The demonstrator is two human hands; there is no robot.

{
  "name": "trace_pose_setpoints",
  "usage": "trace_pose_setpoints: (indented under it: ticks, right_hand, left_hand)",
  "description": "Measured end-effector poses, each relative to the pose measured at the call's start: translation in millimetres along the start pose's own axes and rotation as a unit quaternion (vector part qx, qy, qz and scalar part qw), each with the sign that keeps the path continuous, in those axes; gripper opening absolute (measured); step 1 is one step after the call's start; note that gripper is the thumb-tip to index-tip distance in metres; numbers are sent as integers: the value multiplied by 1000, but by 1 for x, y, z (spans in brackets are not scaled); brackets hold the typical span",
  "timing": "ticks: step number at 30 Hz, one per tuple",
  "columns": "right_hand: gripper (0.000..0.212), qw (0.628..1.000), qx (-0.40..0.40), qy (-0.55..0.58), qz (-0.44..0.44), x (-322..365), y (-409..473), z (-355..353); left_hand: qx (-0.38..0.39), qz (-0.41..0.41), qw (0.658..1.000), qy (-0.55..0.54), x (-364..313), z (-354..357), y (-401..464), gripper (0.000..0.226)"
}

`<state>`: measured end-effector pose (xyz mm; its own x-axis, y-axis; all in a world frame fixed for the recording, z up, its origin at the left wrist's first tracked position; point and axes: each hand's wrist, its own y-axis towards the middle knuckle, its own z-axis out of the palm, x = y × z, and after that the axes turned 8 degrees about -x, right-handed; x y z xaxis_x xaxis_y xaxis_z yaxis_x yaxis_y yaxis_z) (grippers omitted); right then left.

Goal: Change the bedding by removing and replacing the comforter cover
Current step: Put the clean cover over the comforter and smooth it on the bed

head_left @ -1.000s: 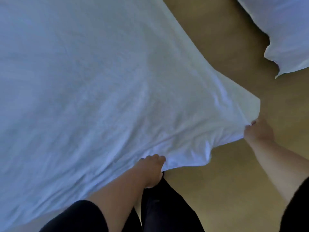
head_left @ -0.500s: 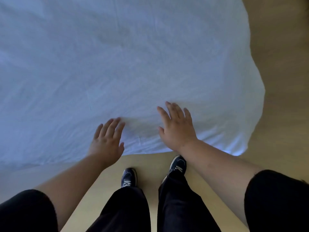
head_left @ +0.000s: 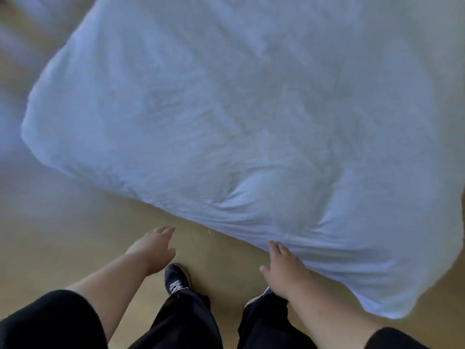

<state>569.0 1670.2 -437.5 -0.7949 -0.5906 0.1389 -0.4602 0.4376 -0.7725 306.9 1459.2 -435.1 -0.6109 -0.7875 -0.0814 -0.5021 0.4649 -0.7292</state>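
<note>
**Q.** Head view: what did the figure show, and where was the task's thing?

**A.** A large, white, softly wrinkled fabric comforter lay spread across most of the frame, its near edge drooping toward the tan floor. The frame was blurred, so what it rested on could not be told. The person stood at that edge, dark trousers and a dark lace-up shoe visible below.

**Q.** How were the hands placed?

**A.** The right hand lay flat against the near edge, its fingers straight and close together, touching the cloth without gripping it. The left hand hovered over the floor, just apart from the edge, fingers relaxed and loosely together, holding nothing.

**Q.** How would the comforter likely handle?

**A.** Judging by the folds and the puffed, rounded corners, it was probably soft, limp and bulky, light for its size, and neither fragile nor slippery. It would sag between any two holds and offer no stiffness to push against.

**Q.** Where should it be taken?

**A.** Probably at the near hem, or at the two near corners, with fabric bunched in each hand and the hands well apart, so the span stayed taut.
</note>
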Motion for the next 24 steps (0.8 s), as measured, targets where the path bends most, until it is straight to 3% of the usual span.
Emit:
trace_pose_setpoints:
  ticks: [10, 17, 24]
  right_hand:
    - [62, 992, -89, -25, -80, 200, -81, -165]
    - [63, 977, -95, -69, -176, 338, -105, -219]
    - [70, 956, -104, -126, -242, 436, -61, -259]
  left_hand:
    - [-60, -22, 993, -98, 130, -132, -116, 57]
    - [-133, -73, 974, -166, 238, -197, -183, 59]
    - [-161, -136, 963, -166, 315, -245, -170, 66]
